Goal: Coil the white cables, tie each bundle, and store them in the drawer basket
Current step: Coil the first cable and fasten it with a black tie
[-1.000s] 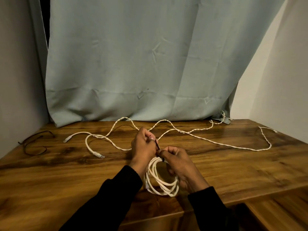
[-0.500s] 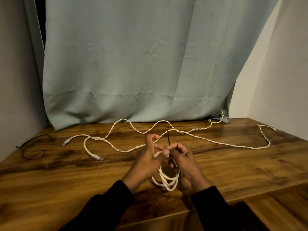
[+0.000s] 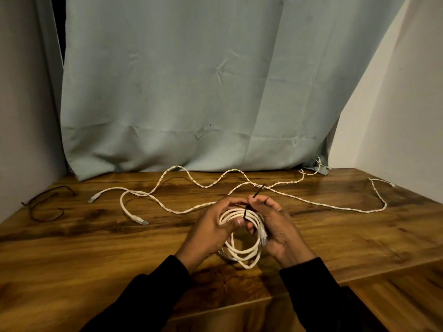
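White coil (image 3: 241, 238) held just above the worktop (image 3: 96, 248), left hand (image 3: 211, 232) curled around its rim, right hand (image 3: 275, 226) pinching the black tie (image 3: 249, 207) looped over it: pull snug, strands kept together.

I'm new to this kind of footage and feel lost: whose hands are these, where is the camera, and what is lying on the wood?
No machine here: a person wears one camera on the head, looking forward and down at their own hands. The left hand grips a coiled white cable. The right hand steadies the coil and its fingers pinch a black tie looped round it. On the wooden table lie a loose white cable, a long twisted white cord and a thin black wire at far left. A pale curtain hangs behind.
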